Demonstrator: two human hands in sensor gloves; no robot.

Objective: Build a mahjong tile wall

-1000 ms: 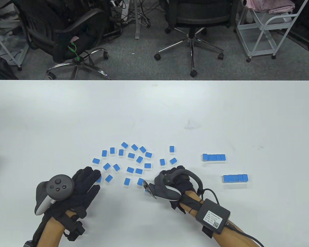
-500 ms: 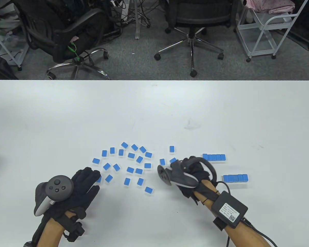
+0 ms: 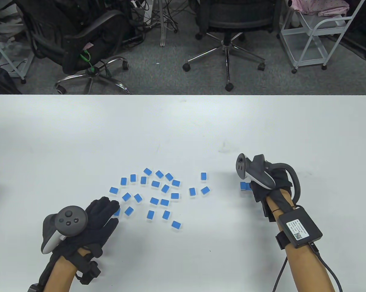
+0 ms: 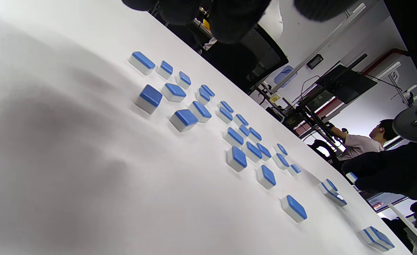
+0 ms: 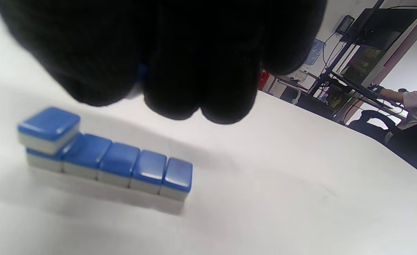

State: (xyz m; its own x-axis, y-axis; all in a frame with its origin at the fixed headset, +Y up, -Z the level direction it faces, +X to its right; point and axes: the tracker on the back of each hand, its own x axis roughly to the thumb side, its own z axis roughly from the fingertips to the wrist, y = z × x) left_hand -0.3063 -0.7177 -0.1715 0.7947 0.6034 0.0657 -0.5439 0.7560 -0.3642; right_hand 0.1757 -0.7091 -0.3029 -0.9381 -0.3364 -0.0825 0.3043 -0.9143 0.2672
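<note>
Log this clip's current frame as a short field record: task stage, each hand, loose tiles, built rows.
stage: second layer just begun
left hand: flat on white table, fingers at the scattered tiles' edge
right hand: over the upper row, curled; a blue sliver shows between its fingers
loose blue-backed mahjong tiles: scattered, face down, centre-left
five-tile row: one tile stacked on its end

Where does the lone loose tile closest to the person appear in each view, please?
Table view: nearest loose tile, low centre, below the scatter.
Left wrist view: lower right, at the scatter's end.
Right wrist view: not in it.
Shared landmark: the right hand, seen in all three.
</note>
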